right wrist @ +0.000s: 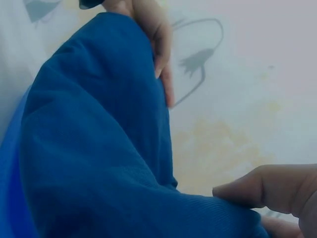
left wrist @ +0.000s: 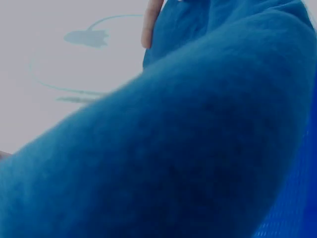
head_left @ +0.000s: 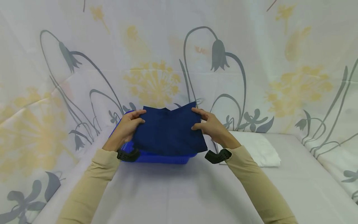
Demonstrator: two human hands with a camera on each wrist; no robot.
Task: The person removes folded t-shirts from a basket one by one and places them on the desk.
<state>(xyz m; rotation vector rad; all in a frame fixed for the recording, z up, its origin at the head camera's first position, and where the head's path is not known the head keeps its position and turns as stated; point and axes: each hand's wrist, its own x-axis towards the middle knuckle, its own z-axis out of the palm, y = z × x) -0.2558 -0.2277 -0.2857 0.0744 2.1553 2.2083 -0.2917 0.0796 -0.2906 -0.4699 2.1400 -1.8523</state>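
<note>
A dark blue cloth [head_left: 169, 132], seemingly a garment, is stretched between my two hands, and its top edge dips in the middle. At its left side, my left hand [head_left: 127, 126] pinches the upper edge between thumb and fingers. My right hand [head_left: 212, 126] grips the opposite upper side the same way, its thumb [right wrist: 242, 188] pressed on the fabric in the right wrist view. In the left wrist view the cloth [left wrist: 173, 139] fills most of the picture and hides much behind it. Below and behind it stands a blue plastic basket [head_left: 162, 159], its inside largely covered by the cloth.
A white folded cloth [head_left: 257, 149] lies on the pale covered surface [head_left: 179, 193], right of the basket and partly behind my right forearm. A curtain with grey and yellow flowers [head_left: 156, 46] hangs behind and at both sides. Each wrist wears a black device.
</note>
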